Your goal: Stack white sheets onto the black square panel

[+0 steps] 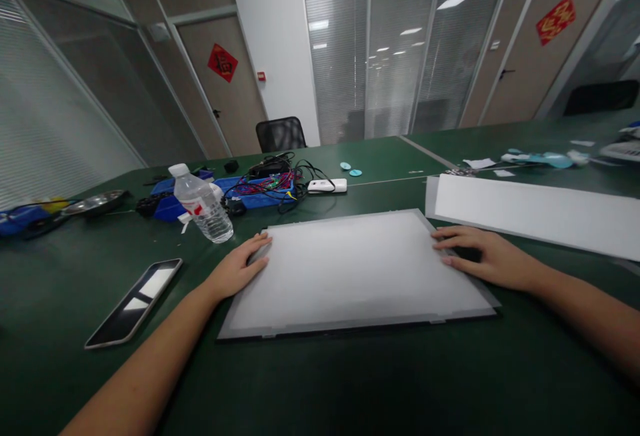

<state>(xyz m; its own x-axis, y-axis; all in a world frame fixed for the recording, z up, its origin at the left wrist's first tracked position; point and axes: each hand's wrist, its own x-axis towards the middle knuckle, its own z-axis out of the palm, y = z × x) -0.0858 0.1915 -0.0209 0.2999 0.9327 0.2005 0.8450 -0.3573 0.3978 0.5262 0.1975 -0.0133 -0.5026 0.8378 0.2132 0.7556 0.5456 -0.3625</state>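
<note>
A translucent white sheet lies flat in front of me over a thin panel with a dark edge, slightly askew to it at the right. My left hand touches the sheet's left edge, thumb and fingers stretched out and apart. At the opposite edge, my right hand rests its extended fingertips on the sheet, the thumb apart below them. Neither hand has its fingers wrapped round anything. Small clear tabs show along the near edge of the panel.
A phone lies left of my left forearm. Beyond it stands a tilted-looking water bottle, near blue trays of tangled wires. A white power strip-like block sits behind the sheet. Long white panels lie at the right.
</note>
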